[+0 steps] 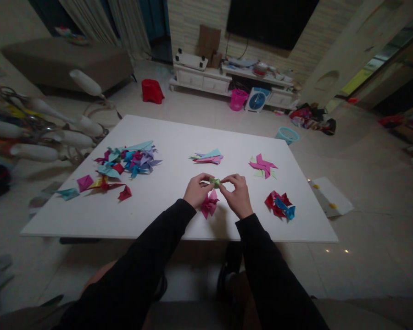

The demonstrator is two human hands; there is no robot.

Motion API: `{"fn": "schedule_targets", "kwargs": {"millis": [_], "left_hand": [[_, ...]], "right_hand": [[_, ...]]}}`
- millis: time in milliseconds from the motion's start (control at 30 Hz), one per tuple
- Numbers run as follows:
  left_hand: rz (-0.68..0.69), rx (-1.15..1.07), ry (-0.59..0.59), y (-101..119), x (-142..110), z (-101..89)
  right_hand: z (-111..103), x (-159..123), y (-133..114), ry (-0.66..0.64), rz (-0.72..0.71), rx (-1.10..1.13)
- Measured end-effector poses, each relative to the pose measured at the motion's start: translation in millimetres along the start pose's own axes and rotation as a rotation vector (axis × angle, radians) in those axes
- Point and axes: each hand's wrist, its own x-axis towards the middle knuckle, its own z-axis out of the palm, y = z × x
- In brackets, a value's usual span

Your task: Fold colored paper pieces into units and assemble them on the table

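Observation:
Between my two hands is a small light-green folded paper piece [215,183], held above the white table. My left hand [197,190] pinches its left side with thumb and fingers. On the other side, the thumb and fingertips of my right hand [237,195] close on it. Its exact shape is too small and partly covered to make out. Just below my hands lies a pink origami figure [209,204] on the tabletop. Beyond them is a fanned stack of coloured folded papers [208,157].
On the white table [172,133], a heap of paper cranes [131,160] lies left. Pink and green paper pinwheels [263,166] sit at the right, with red and blue origami [280,205] nearer me. A blue basket [287,134] stands on the floor past the right edge.

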Motion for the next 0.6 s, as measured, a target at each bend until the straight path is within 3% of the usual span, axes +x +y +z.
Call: {"fn": "schedule_targets", "kwargs": {"millis": [600], "left_hand": [[0.053,0.197,-0.056,-1.6,-0.5,-3.5]], "right_hand": [[-0.2,0.0,-3.0,-0.037,-0.034,0.004]]}}
